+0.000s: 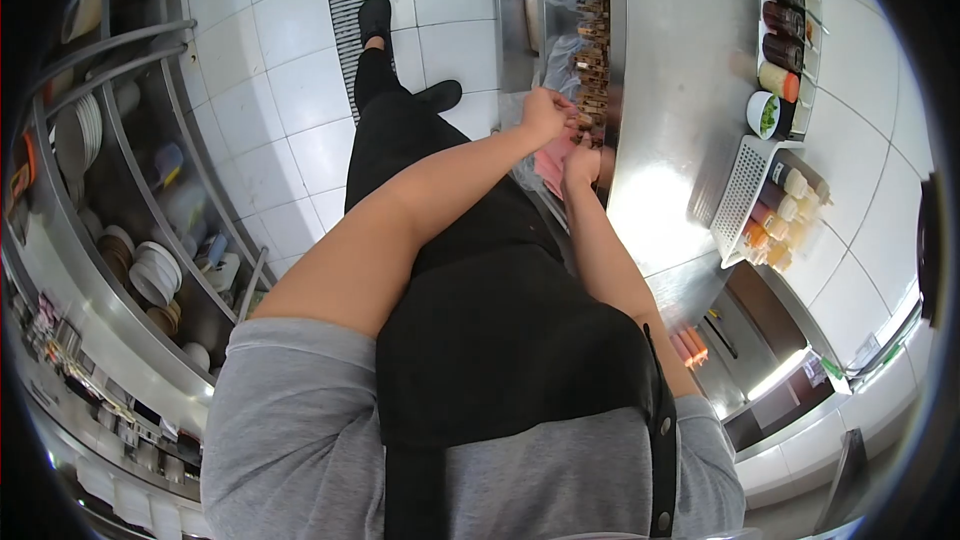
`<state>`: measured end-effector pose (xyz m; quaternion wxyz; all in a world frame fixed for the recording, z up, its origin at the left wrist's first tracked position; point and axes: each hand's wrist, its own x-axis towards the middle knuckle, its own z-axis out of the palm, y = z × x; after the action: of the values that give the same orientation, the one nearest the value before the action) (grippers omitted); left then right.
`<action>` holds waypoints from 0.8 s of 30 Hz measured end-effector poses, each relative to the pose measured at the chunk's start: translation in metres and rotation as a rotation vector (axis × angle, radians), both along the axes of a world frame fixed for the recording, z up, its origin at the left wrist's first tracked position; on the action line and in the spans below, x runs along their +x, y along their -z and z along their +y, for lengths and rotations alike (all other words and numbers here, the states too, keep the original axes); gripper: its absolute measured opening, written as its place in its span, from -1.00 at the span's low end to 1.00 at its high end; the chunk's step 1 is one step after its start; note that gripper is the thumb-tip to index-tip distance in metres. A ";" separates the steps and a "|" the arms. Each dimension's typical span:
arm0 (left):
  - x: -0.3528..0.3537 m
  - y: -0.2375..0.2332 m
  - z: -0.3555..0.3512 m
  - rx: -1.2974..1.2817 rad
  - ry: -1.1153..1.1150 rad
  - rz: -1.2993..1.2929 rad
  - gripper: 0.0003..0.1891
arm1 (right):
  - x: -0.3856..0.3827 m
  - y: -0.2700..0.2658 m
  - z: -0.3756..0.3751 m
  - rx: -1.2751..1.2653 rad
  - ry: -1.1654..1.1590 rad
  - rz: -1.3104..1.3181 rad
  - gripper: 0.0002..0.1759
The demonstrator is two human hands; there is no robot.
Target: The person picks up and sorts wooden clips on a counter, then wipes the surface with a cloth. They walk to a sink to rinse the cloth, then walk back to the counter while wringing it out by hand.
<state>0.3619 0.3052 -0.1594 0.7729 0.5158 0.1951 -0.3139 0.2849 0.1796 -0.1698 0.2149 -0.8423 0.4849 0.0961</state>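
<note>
Both of my hands are close together at the row of brown wooden clothespins (pixel 593 65) along the counter's edge. My left hand (pixel 546 115) has its fingers bent together in a pinch by the lower end of the row. Just below it, my right hand (pixel 582 162) is closed, thumb and fingers up against the same spot. Whatever is between the fingertips is too small and too covered to make out. A pink, sheet-like thing (pixel 549 166) hangs beneath and beside my hands. Clear plastic bags (pixel 562 52) hang beside the clothespins.
A steel counter (pixel 665 70) lies to the right, with jars (pixel 782 18), a white bowl of chopped greens (pixel 763 115) and a white basket (pixel 745 190) near squeeze bottles (pixel 785 205). Shelves with stacked bowls (pixel 155 273) stand left. A drain grate (pixel 350 0) crosses the tiled floor.
</note>
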 end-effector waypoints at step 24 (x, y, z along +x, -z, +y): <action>0.029 -0.111 0.119 -0.159 0.420 -0.227 -0.87 | 0.061 -0.194 0.085 1.440 0.211 -0.405 0.25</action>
<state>0.3904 0.4241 -0.0481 0.7457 0.5146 -0.0297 -0.4221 0.3462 0.2645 0.0244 0.8053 -0.4439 0.3314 0.2113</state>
